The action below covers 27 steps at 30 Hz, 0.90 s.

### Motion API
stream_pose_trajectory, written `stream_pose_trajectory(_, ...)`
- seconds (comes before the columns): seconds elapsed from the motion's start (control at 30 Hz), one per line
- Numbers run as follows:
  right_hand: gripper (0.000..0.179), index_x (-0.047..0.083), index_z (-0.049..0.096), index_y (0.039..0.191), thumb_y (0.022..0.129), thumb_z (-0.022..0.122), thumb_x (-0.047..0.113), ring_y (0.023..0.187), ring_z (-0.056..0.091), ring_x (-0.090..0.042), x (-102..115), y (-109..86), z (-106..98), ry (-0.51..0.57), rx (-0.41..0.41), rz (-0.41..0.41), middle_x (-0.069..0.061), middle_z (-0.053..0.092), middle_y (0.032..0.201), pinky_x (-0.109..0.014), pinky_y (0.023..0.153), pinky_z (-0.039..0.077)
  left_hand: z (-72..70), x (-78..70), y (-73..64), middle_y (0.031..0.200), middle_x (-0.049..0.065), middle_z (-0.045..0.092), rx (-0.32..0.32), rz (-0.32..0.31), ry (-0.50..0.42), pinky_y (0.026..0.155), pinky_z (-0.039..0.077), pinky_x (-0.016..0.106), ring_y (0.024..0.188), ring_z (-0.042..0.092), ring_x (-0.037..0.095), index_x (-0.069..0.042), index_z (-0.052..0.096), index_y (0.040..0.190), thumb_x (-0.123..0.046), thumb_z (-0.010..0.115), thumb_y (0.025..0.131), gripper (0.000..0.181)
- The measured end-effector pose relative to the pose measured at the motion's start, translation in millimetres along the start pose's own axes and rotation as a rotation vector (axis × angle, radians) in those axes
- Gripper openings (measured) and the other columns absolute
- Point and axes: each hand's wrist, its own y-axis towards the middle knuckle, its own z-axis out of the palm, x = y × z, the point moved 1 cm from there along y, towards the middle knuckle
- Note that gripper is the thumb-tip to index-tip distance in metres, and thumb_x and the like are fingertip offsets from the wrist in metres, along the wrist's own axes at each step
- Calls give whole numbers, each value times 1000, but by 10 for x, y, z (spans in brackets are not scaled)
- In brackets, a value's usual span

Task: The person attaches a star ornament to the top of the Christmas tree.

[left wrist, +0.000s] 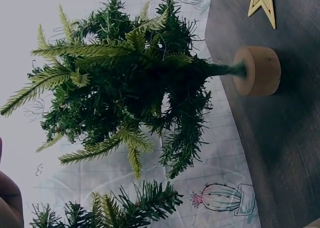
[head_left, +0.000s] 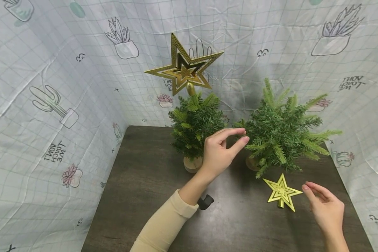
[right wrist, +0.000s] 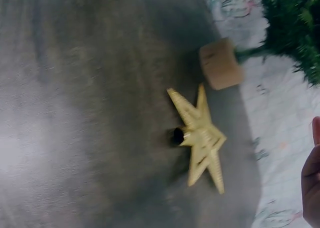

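My left hand (head_left: 218,150) hovers between two small artificial Christmas trees, thumb and index finger slightly apart with nothing between them. Its fingertips are nearest the outer branches of the right tree (head_left: 286,129); contact cannot be made out. The left tree (head_left: 196,122) carries a large gold star topper (head_left: 185,71), tilted to the left. A second, smaller gold star topper (head_left: 281,191) lies on the table in front of the right tree, its hollow socket (right wrist: 178,136) visible in the right wrist view. Just right of that star is my right hand (head_left: 327,210), fingers loosely bent and holding nothing.
Both trees stand on round wooden bases, the right one's base (left wrist: 257,70) plain in the left wrist view. A dark wood-grain table (head_left: 138,189) lies beneath. Cactus-print cloth (head_left: 91,87) hangs around its back and sides. Something black (head_left: 206,202) shows beside my left wrist.
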Motion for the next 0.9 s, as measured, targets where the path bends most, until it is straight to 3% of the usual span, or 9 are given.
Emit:
stream_pose_trajectory(0.13,30,16,79,115,92,81,36,51,56,-9,-182,7,-3,-94,26,31,33,67,82,-22,45,45,50,25,38,114,-4,75,2,-34,0,45,27,24,46,22,4,-10,78,118,-21,81,94,27)
stream_pose_trajectory(0.37,42,10,76,117,92,80,44,55,61,-12,-460,19,-13,-243,49,32,37,60,78,-24,48,47,143,95,112,116,-10,74,12,-88,-3,46,29,26,45,25,9,-17,78,121,-25,81,94,28)
stream_pose_trajectory(0.43,50,8,75,120,92,78,49,59,61,-5,-531,25,-21,-299,61,45,31,65,82,-22,51,47,174,123,132,116,-12,73,19,-106,0,45,29,26,45,26,11,-18,78,122,-27,81,94,29)
stream_pose_trajectory(0.53,59,6,73,126,92,75,55,65,57,5,-620,32,-30,-382,79,66,9,76,96,-22,56,47,218,163,163,117,-13,72,28,-131,-1,44,28,27,45,26,13,-18,77,124,-30,80,94,32)
stream_pose_trajectory(0.63,66,7,71,130,92,72,61,70,53,7,-694,35,-33,-434,99,96,-11,76,113,-25,61,46,250,193,193,118,-12,72,34,-145,-9,44,28,27,45,26,14,-19,76,126,-31,80,95,33)
stream_pose_trajectory(0.9,74,3,66,135,92,69,64,61,64,-17,-831,34,-4,-460,122,113,-14,76,108,-32,53,47,336,286,250,120,-13,70,56,-158,25,45,30,26,45,28,13,-19,73,131,-32,80,95,39)
